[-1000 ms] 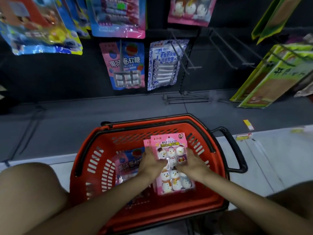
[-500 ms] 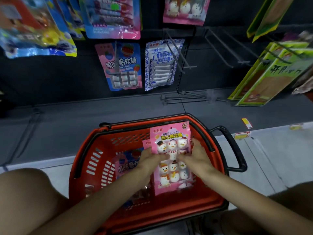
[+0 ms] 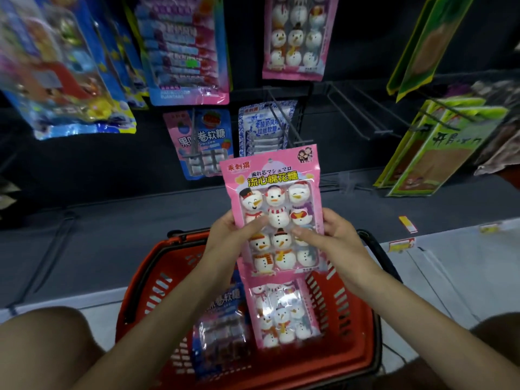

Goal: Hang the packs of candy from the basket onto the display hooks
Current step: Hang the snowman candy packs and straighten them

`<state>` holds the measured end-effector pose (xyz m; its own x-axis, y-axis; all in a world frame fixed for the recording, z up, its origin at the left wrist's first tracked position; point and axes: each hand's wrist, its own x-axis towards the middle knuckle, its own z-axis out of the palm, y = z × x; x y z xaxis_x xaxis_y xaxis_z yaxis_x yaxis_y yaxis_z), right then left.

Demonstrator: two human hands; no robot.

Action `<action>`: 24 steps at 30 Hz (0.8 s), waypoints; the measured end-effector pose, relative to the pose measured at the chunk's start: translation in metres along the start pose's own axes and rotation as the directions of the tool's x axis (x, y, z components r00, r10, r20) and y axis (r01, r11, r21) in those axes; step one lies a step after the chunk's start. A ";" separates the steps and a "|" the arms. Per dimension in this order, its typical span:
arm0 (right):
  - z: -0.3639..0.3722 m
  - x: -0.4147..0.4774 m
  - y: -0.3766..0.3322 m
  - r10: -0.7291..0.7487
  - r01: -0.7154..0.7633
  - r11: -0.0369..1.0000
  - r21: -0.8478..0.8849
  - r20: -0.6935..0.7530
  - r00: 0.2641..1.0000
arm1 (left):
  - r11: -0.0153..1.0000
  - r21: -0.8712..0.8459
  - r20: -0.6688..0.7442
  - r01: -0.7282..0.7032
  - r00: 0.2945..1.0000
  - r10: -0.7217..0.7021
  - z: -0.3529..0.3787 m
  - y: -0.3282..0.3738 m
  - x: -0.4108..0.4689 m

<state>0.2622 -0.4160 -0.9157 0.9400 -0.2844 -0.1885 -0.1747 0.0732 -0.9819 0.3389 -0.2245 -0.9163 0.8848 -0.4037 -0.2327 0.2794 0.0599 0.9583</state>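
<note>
A pink pack of snowman marshmallow candy (image 3: 274, 192) is held upright above the red basket (image 3: 351, 327). My left hand (image 3: 230, 235) grips its left edge, thumb across the front. My right hand (image 3: 332, 237) grips its right edge the same way. Inside the basket lie another pink snowman pack (image 3: 284, 313) and a blue-and-pink soft candy pack (image 3: 222, 327). Bare wire display hooks (image 3: 284, 119) stick out just above and behind the held pack. A matching snowman pack (image 3: 295, 38) hangs higher up.
Hanging packs fill the rack: blue packs at upper left (image 3: 64, 80), a blue-pink pack (image 3: 183, 49), a soft candy pack (image 3: 202, 142), a white-blue pack (image 3: 264, 130). Green packs (image 3: 439, 147) lean at right. More bare hooks (image 3: 365, 114) jut out at centre right. My knee (image 3: 45, 347) is at lower left.
Both hands have lifted the snowman pack up out of the basket toward the hooks. A second snowman pack now shows in the basket below. The view has moved closer to the rack.
</note>
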 end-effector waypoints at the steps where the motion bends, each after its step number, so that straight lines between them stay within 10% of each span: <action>1: -0.001 0.000 -0.003 -0.014 0.014 1.000 0.022 -0.008 1.000 | 0.998 0.033 -0.005 -0.051 0.999 0.051 0.001 0.005 -0.003; 24: -0.037 0.027 -0.139 -0.436 0.454 0.887 0.084 -0.175 0.883 | 0.801 0.309 0.046 -0.513 0.849 0.526 0.059 0.133 0.023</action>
<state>0.3014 -0.4690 -0.7856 0.8547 -0.4505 0.2579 0.2965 0.0158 -0.9549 0.3748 -0.2794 -0.7848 0.8811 -0.3538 0.3138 -0.3449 -0.0269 0.9382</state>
